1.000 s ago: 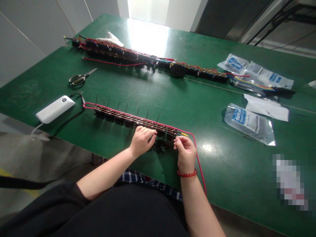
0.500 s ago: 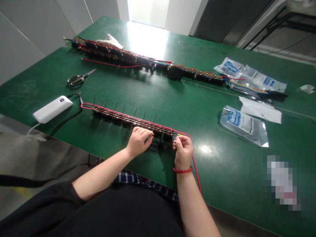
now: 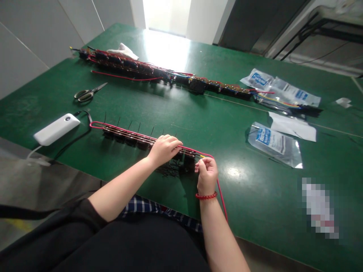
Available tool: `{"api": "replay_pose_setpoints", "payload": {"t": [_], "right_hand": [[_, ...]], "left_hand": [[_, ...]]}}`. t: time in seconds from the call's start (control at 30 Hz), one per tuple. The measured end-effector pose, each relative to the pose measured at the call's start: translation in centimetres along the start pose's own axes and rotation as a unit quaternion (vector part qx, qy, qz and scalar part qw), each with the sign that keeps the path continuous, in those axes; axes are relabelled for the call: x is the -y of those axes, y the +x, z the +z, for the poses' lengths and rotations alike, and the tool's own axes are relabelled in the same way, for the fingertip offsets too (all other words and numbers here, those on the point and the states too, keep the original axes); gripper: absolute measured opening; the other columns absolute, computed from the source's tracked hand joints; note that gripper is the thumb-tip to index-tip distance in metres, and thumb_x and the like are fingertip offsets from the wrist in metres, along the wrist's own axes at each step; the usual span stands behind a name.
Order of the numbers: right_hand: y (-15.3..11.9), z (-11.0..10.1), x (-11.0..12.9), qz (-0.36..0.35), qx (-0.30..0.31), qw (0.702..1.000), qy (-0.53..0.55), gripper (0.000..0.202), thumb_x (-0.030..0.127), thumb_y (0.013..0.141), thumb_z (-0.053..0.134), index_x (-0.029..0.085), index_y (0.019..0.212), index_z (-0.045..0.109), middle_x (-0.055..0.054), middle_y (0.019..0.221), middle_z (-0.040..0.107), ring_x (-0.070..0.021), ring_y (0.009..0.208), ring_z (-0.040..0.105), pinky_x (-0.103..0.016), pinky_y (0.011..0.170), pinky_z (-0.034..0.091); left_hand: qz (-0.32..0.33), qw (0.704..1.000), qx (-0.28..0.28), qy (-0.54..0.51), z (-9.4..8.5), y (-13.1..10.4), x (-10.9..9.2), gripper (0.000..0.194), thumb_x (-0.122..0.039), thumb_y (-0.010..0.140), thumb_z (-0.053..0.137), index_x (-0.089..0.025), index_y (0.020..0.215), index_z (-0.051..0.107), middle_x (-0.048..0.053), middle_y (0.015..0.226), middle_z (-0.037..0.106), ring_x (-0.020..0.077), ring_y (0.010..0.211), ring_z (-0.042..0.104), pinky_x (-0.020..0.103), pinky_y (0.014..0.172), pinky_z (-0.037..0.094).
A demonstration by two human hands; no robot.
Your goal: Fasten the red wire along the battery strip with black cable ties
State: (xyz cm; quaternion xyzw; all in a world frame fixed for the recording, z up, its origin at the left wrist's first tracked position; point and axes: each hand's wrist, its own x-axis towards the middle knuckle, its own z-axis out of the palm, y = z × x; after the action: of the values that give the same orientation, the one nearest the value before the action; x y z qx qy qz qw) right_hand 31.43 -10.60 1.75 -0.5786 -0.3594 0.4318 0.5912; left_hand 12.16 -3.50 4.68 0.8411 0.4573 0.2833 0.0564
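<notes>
A long wire harness (image 3: 130,135) with a red wire looped along it lies on black blocks, and several thin black cable ties stick up behind it. My left hand (image 3: 166,149) is palm down over the harness toward its right part, fingers closed together on it. Beside the harness's right end, near a yellow-tipped wire (image 3: 202,156), my right hand (image 3: 207,172) is closed in a pinch; what is in its fingertips is too small to tell. Below my left hand lies a pile of loose black cable ties (image 3: 170,169).
A longer wire harness (image 3: 133,68) stretches across the back of the green table (image 3: 127,100). Scissors (image 3: 85,95) and a white power bank-like device (image 3: 56,129) lie at left. Plastic bags (image 3: 283,145) and white paper (image 3: 295,127) are at right.
My left hand has risen from the harness's near edge and now lies over the top of it, covering cable ties. My right hand stays pinched at the right end. The view has shifted slightly.
</notes>
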Motion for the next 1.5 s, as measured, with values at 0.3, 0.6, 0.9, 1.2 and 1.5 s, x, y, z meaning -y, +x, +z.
{"api": "replay_pose_setpoints", "payload": {"t": [0.3,0.6,0.9,1.2,1.5], "right_hand": [[0.0,0.0,-0.1,-0.006,0.003,1.000,-0.014,0.011,0.029,0.083,0.060,0.021,0.082,0.052,0.006,0.065,0.057,-0.0069,0.052,0.050,-0.018,0.048,0.042],[0.1,0.1,0.0,-0.006,-0.001,1.000,-0.012,0.010,0.026,0.081,0.060,0.021,0.081,0.052,0.006,0.065,0.058,-0.0070,0.051,0.050,-0.018,0.047,0.042],[0.0,0.1,0.2,-0.021,-0.004,1.000,0.001,0.009,0.024,0.081,0.059,0.021,0.082,0.051,0.007,0.064,0.058,-0.0066,0.048,0.050,-0.019,0.046,0.042],[-0.1,0.2,0.0,-0.036,-0.006,0.999,-0.025,0.009,0.025,0.083,0.058,0.022,0.081,0.050,0.008,0.065,0.057,-0.0063,0.048,0.050,-0.018,0.046,0.043],[-0.5,0.4,0.4,-0.041,-0.014,0.996,-0.076,0.011,0.030,0.083,0.057,0.022,0.082,0.049,0.006,0.066,0.056,-0.0080,0.050,0.051,-0.020,0.046,0.045]], "left_hand": [[-0.025,0.993,0.099,-0.062,0.2,1.4,0.8,0.015,-0.031,0.088,0.059,-0.026,0.089,0.073,0.001,0.094,0.071,0.0173,0.087,0.063,0.032,0.083,0.047],[-0.101,0.984,0.131,-0.067,-0.3,2.2,0.2,0.014,-0.035,0.084,0.062,-0.029,0.087,0.075,-0.001,0.092,0.071,0.0162,0.086,0.065,0.028,0.078,0.048],[-0.118,0.979,0.146,-0.074,-0.5,2.5,0.1,0.015,-0.035,0.084,0.062,-0.029,0.088,0.075,-0.001,0.092,0.071,0.0160,0.085,0.064,0.027,0.077,0.048],[-0.119,0.978,0.156,-0.076,-0.5,2.5,0.3,0.015,-0.036,0.085,0.062,-0.030,0.089,0.075,0.000,0.092,0.071,0.0167,0.087,0.064,0.028,0.079,0.048],[-0.120,0.978,0.156,-0.073,-0.6,2.4,0.2,0.017,-0.037,0.085,0.062,-0.029,0.089,0.076,0.000,0.094,0.071,0.0166,0.088,0.064,0.027,0.080,0.048]]}}
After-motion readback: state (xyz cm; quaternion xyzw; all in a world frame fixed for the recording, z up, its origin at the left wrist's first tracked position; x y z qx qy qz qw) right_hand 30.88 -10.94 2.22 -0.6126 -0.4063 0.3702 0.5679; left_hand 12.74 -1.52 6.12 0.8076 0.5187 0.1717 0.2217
